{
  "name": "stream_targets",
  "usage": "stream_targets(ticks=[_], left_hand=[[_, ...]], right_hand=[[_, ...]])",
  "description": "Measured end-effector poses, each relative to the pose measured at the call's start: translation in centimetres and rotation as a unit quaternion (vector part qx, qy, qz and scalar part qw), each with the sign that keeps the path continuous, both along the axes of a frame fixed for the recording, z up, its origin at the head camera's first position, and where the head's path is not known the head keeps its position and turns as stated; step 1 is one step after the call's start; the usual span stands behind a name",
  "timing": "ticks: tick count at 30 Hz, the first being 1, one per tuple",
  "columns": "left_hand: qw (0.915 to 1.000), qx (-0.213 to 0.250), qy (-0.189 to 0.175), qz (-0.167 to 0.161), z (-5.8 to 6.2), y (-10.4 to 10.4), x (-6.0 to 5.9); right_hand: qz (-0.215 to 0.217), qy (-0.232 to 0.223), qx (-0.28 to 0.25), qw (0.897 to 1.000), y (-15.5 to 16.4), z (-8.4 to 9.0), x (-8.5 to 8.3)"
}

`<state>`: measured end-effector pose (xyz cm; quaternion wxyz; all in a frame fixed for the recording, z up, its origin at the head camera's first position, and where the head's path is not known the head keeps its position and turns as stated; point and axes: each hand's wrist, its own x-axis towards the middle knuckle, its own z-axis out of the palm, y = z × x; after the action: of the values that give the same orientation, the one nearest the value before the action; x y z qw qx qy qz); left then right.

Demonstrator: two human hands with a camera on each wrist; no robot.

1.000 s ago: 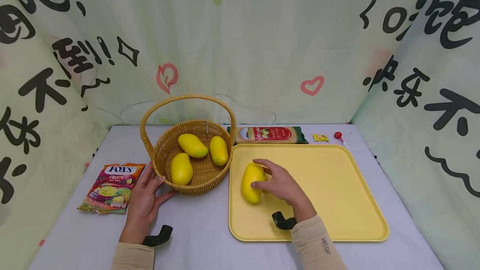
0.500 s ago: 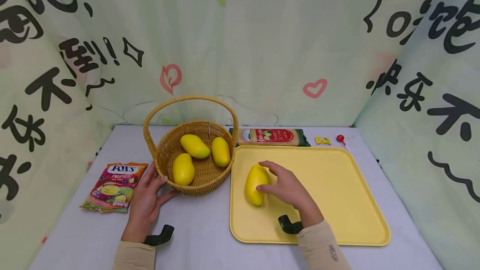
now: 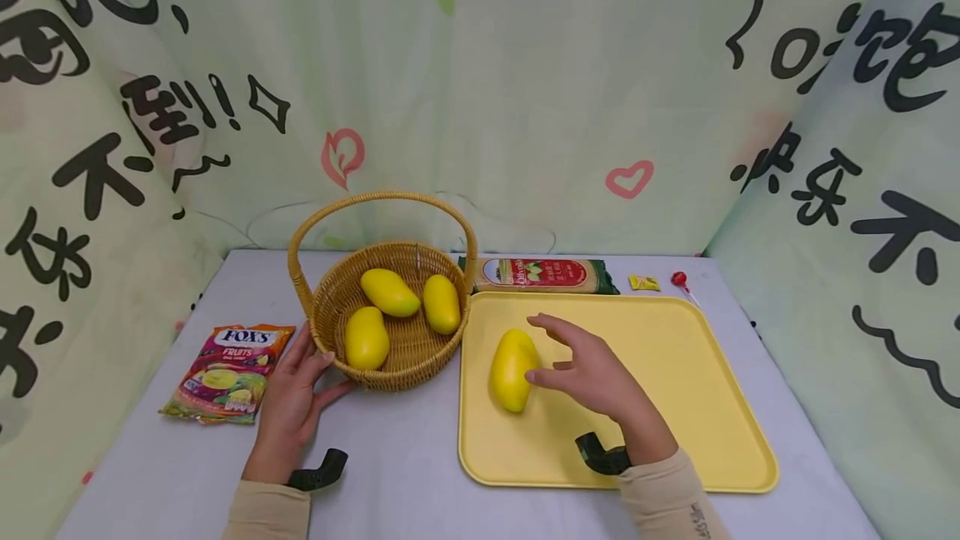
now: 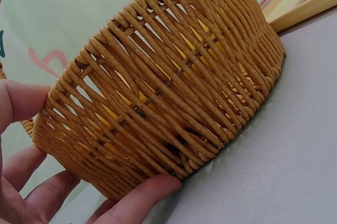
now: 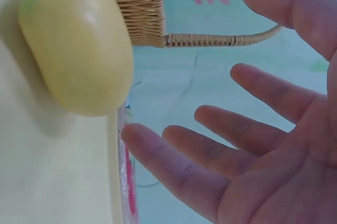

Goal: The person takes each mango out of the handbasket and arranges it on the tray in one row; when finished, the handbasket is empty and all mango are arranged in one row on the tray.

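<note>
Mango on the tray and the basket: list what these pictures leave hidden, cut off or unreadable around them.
- Mango underside: hidden in every view, it lies on the tray.
- Right hand palm side: turned away in the head view; the right wrist view shows the fingers spread off the mango.
- Basket contents: only yellow glimpses through the weave in the left wrist view.
- Left hand: cut off by the left wrist frame's edge.
- Small yellow wrapper: print too small.

Woven wicker basket (image 3: 390, 332), smooth glossy mango (image 3: 512, 369)
</note>
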<state>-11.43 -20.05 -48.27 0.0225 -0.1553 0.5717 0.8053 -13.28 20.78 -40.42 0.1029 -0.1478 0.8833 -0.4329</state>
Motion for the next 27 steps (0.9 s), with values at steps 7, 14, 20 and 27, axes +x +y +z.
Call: stream_targets(ticks=[7,14,20,27], left_hand=[[1.0,0.0,-0.002,0.001,-0.2,-0.1,0.0],[1.0,-0.002,0.001,-0.001,-0.2,-0.1,0.0],[1.0,0.0,0.003,-0.003,0.0,-0.1,0.1],[1.0,0.0,0.007,-0.002,-0.1,-0.1,0.0]], right_hand=[[0.019,0.026,-0.003,0.999,-1.4,1.4,-0.3],[0.052,0.06,0.006,0.997,-4.2,3.2,-1.4],[0.094,0.089,0.039,0.991,-7.2,4.2,-3.2],[0.117,0.107,0.085,0.984,-10.2,4.6,-5.2]])
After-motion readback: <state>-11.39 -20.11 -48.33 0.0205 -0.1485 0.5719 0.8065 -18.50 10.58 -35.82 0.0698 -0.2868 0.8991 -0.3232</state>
